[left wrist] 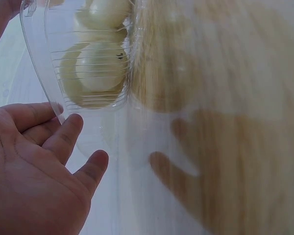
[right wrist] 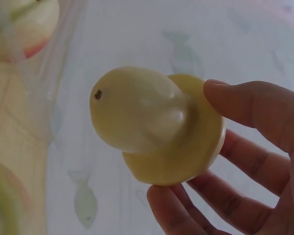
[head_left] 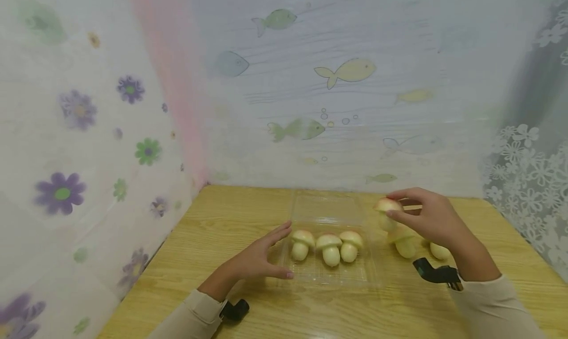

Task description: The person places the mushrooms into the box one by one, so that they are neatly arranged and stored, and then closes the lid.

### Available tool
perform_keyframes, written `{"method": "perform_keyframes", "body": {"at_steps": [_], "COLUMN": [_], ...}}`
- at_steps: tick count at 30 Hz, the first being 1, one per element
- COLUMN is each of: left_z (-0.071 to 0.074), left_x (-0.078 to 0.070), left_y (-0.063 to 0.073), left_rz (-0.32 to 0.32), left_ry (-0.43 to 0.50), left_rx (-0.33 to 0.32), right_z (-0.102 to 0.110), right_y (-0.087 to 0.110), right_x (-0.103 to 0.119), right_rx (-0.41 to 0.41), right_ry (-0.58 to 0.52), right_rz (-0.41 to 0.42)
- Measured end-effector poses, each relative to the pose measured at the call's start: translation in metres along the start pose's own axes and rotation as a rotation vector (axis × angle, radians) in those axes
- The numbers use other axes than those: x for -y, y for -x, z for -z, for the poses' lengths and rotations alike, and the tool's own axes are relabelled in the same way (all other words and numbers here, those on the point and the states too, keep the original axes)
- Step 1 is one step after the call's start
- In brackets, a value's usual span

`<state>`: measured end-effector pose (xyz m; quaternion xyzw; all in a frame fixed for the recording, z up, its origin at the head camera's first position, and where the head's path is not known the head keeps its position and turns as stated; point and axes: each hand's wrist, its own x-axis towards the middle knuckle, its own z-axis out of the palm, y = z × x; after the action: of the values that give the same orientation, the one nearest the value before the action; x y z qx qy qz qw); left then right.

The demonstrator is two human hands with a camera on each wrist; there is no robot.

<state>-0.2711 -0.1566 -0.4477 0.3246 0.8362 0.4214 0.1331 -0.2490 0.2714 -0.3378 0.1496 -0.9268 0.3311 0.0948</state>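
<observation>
My right hand [head_left: 428, 215] grips a toy mushroom [right wrist: 142, 110] by its cap, thumb on one side and fingers on the other. In the head view this mushroom is raised over the table to the right of a clear plastic clamshell box [head_left: 328, 278]. Inside the box stand three more mushrooms [head_left: 330, 250] with pale stems and yellowish caps tinged red. My left hand [head_left: 259, 255] is at the box's left side, thumb and fingers spread. The left wrist view shows its fingertips [left wrist: 71, 125] right at the box's clear rim.
Behind the box's base, its transparent lid [head_left: 327, 209] lies folded back. Another mushroom [head_left: 405, 245] lies on the wooden table [head_left: 235, 206] below my right hand, and one more [head_left: 439, 251] is partly hidden by the wrist. Patterned sheets [head_left: 284, 82] enclose the table.
</observation>
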Motion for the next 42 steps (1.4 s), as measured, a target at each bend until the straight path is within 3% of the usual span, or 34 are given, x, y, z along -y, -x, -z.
{"method": "perform_keyframes", "body": {"at_steps": [26,42], "left_z": [0.000,-0.001], "left_x": [0.002,0.000], "left_y": [-0.001,0.001], "left_rz": [0.004,0.006], "left_ry": [0.007,0.010], "left_rx": [-0.002,-0.003], "right_z": [-0.025,-0.049], "right_y": [-0.018,-0.020], "right_x": [0.031,0.043], "right_rx": [-0.020,0.013], "right_ry": [-0.110,-0.177], "right_rz": [0.091,0.156]}}
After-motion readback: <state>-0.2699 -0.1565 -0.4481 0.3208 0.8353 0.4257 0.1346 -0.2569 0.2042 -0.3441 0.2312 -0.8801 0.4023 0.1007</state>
